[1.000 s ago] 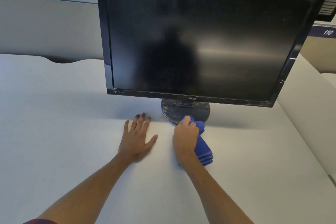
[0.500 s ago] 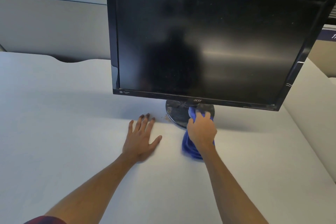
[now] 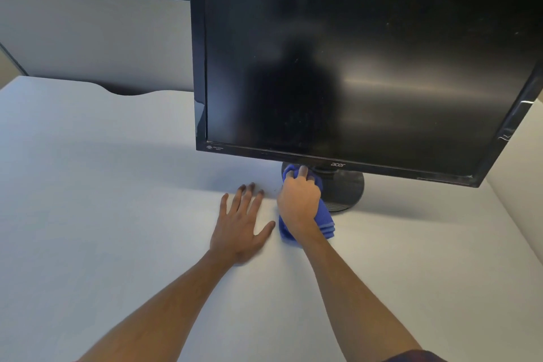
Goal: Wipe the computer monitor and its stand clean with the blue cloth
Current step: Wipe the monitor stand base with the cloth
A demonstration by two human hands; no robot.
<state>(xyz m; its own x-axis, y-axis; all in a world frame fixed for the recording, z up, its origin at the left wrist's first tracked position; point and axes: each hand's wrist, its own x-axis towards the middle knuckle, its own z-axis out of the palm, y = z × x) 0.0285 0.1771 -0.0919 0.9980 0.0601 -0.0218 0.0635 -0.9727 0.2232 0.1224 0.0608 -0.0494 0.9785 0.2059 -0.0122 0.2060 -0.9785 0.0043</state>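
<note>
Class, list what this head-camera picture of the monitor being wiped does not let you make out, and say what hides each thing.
- Monitor: top and right edges cut off by the frame.
- Stand: neck hidden behind the monitor's lower bezel; left of the base covered by the right hand and blue cloth.
- Small print at the bezel's lower left: too small to read.
- Reflection in the screen: only a dark blur.

monitor [image 3: 352,67] cut off at top and right edges, stand [image 3: 343,188] partly hidden behind blue cloth [image 3: 324,219] and right hand [image 3: 298,200]
</note>
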